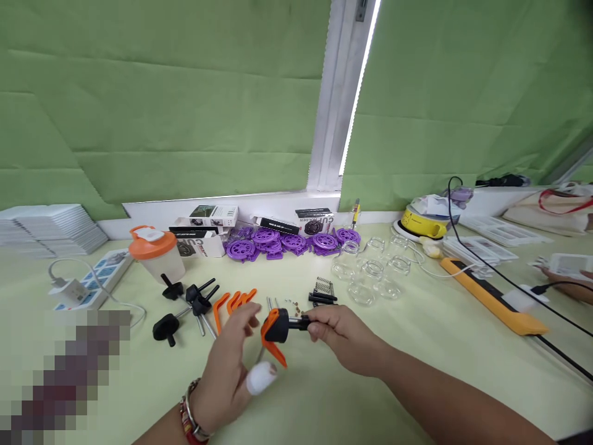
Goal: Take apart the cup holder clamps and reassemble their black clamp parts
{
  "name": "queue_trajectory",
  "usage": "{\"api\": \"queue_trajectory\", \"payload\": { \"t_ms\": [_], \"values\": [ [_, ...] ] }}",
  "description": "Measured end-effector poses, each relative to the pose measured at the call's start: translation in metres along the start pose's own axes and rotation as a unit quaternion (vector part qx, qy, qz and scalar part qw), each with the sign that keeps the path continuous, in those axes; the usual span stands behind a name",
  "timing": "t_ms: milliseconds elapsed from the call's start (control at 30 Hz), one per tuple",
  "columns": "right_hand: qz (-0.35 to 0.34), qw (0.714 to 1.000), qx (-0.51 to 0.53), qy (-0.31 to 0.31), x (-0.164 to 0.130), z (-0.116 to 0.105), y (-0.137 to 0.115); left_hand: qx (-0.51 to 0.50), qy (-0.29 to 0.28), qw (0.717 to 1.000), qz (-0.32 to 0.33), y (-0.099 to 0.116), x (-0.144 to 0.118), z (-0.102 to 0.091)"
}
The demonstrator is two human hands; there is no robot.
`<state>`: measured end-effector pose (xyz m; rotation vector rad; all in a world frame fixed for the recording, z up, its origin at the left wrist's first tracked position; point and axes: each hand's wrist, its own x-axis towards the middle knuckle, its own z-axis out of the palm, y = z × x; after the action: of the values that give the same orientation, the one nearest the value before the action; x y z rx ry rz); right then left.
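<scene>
My right hand [345, 340] grips the black stem end of a small black-and-orange clamp part [277, 330], held just above the table. My left hand [231, 371] hovers at the part's left side with fingers spread, holding nothing; its thumb wears a white bandage, and bracelets sit on the wrist. Loose orange levers [234, 303] lie just behind the left hand. Black knobbed stems [192, 303] lie further left. Small springs and black pieces [323, 290] sit behind the right hand.
Purple wheels [287, 242] and small boxes [208, 225] line the back edge. An orange-lidded cup [155, 253], a power strip [92, 281], clear glass rings [375, 272], a yellow device [424, 222] and an orange bar [491, 303] surround the area. Another person's hand [569, 284] is at far right.
</scene>
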<state>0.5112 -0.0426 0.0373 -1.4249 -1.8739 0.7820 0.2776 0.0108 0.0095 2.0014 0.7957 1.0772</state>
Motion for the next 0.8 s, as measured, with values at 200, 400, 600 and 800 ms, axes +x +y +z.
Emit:
{"api": "queue_trajectory", "payload": {
  "t_ms": [200,400,600,800],
  "values": [
    [0.172,0.97,0.164,-0.056,0.004,0.021,0.031,-0.115,-0.085,0.965,-0.222,-0.009,0.004,0.026],
    [0.163,0.977,0.135,0.039,0.005,0.052,0.05,-0.155,-0.061,0.923,-0.346,-0.022,0.01,0.038],
    [0.147,0.98,0.101,0.087,0.008,0.061,0.053,-0.123,-0.029,0.942,-0.312,-0.023,0.005,0.042],
    [0.122,0.986,0.06,0.097,0.02,0.067,0.056,-0.069,-0.005,0.955,-0.289,-0.031,0.005,0.049]
  ]
}}
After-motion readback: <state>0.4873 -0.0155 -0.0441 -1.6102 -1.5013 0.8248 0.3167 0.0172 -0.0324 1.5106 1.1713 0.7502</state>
